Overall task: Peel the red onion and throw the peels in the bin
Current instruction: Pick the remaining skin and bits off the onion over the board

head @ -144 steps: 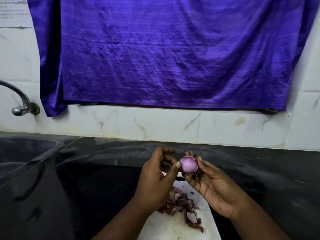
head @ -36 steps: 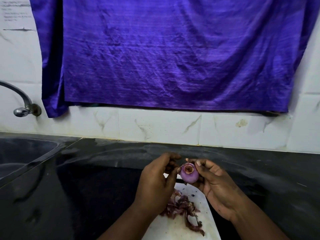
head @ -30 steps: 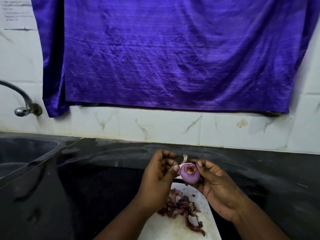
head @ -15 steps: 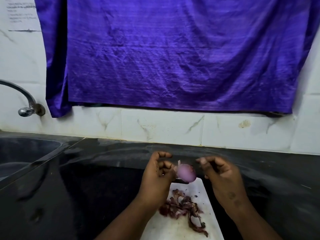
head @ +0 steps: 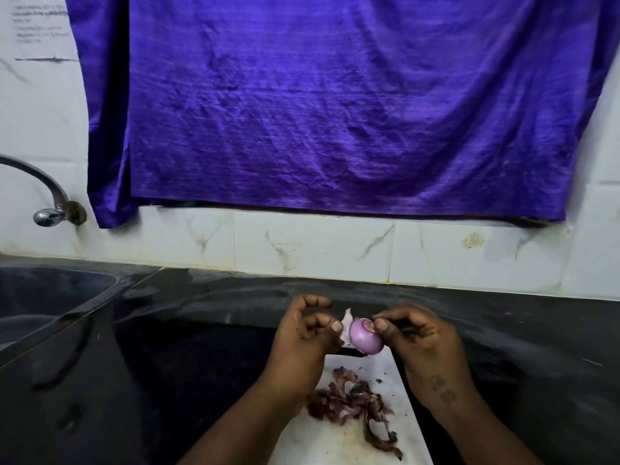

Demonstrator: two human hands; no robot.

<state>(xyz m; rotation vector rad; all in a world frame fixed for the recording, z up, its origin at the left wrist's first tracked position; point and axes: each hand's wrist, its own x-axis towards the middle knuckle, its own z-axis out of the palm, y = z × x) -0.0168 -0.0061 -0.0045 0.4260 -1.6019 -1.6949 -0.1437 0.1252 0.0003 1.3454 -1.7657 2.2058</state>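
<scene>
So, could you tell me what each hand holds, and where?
The right hand grips the onion by its right side; the left hand pinches a loose peel flap at its left.

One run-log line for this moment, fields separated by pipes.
phase: peeling | left hand: pinches loose peel | right hand: holds onion | peel pile: on white board | bin: not in view

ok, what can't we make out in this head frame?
Bin: nowhere in the head view.
Wall note: print too small and blurred to read.
Red onion: right side hidden by the right hand; the left hand pinches a peel strip.
Cutting board: near end cut off by the bottom edge.
Tap: pipe runs off the left edge.
</scene>
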